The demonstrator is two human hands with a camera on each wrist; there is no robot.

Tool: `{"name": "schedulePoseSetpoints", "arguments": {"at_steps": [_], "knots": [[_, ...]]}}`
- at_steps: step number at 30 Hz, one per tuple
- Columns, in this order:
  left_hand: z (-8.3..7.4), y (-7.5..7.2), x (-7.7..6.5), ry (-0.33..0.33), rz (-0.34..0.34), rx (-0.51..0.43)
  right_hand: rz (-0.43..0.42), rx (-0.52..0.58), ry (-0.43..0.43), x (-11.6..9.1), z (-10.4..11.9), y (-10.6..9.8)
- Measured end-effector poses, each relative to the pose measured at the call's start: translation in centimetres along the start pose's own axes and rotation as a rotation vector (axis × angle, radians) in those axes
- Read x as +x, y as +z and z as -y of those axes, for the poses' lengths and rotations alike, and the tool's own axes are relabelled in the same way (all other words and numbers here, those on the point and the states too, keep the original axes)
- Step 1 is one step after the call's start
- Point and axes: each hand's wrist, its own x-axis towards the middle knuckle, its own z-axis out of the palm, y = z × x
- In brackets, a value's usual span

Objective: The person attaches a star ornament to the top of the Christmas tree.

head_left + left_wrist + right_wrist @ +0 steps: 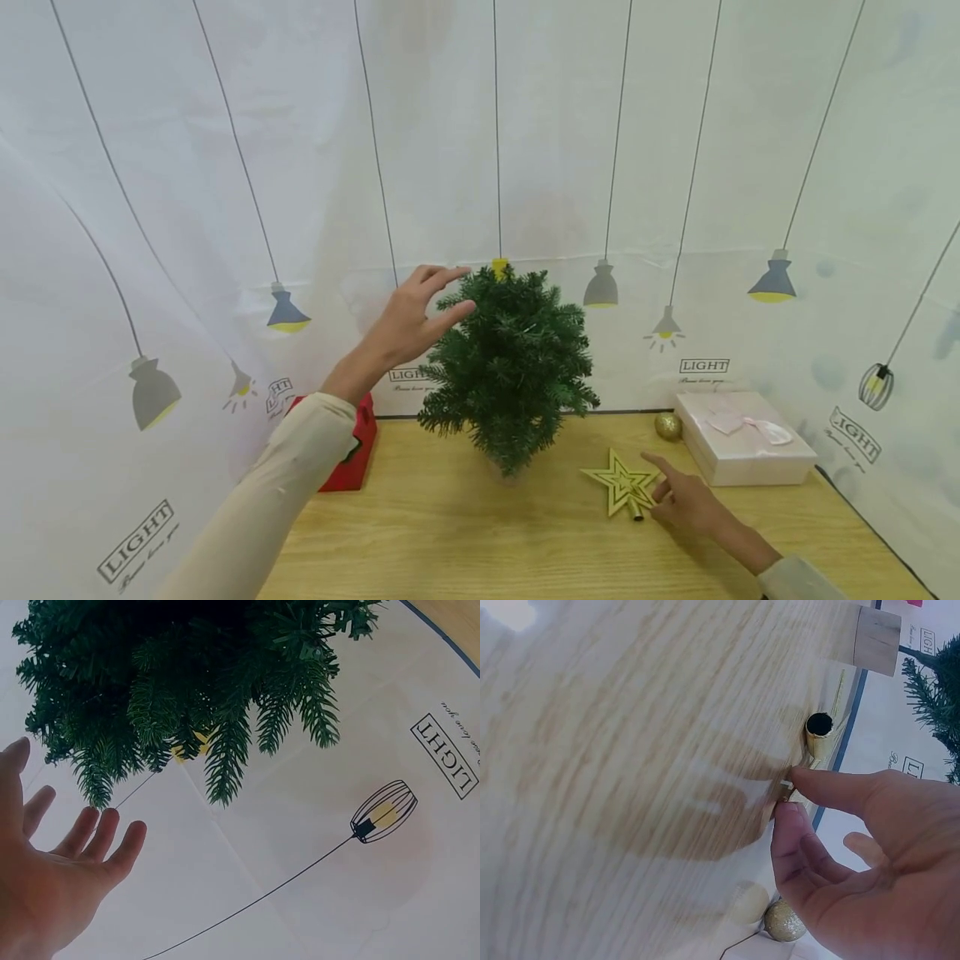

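Note:
A small green artificial Christmas tree (517,358) stands upright at the middle of the table. Beside its upper left branches my left hand (416,317) is raised, thumb and fingers spread; in the left wrist view the fingertips come right up to the needles and that hand (60,877) holds nothing. To the right of the tree, a gold star tree topper (621,483) lies on the table, its short tube pointing toward me. My right hand (690,500) pinches the star's right point between thumb and finger; the tube's open end (820,727) shows beyond the thumb.
A gold glitter ball (668,427) sits against a pale pink gift box (757,458) with a bow at the back right. On the left, behind my sleeve, is a red object (363,446). A wall sheet printed with lamps borders the wooden table (450,542).

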Motion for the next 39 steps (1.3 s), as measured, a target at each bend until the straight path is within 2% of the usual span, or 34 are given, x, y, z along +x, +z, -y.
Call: {"name": "schedulePoseSetpoints", "arguments": {"at_steps": [7,16,31,39], "knots": [[-0.1,0.5,0.3,0.044,0.022,-0.039,0.014,0.02,0.058,-0.1,0.0,0.0],[-0.5,1.0,0.8,0.071,0.027,-0.051,-0.012,0.047,0.007,-0.3,-0.2,0.0],[-0.2,1.4,0.4,0.105,-0.002,-0.054,0.006,0.056,0.02,-0.5,-0.4,-0.1],[-0.2,1.5,0.2,0.101,-0.017,-0.065,0.021,0.117,0.01,-0.6,-0.3,-0.2]]}}
